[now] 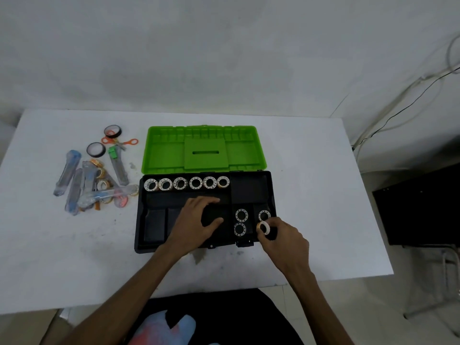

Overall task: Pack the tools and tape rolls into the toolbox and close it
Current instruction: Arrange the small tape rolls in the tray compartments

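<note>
Toolbox (146, 220): black plastic tray lying open on white table (311, 195), green lid (204, 148) folded back flat.
Contents: six tape rolls (187, 183) standing in rear row; three lying flat at right front.
Right hand (283, 237): pinching small tape roll (263, 227) over right front compartment.
Left hand (196, 222): fingers relaxed, resting on tray centre.
Left of box: clear-handled tools (72, 180), orange scissors (119, 141), black tape rolls (96, 149) lying piled.
Room: grey wall, cables at right.

no readable text, labels or numbers
</note>
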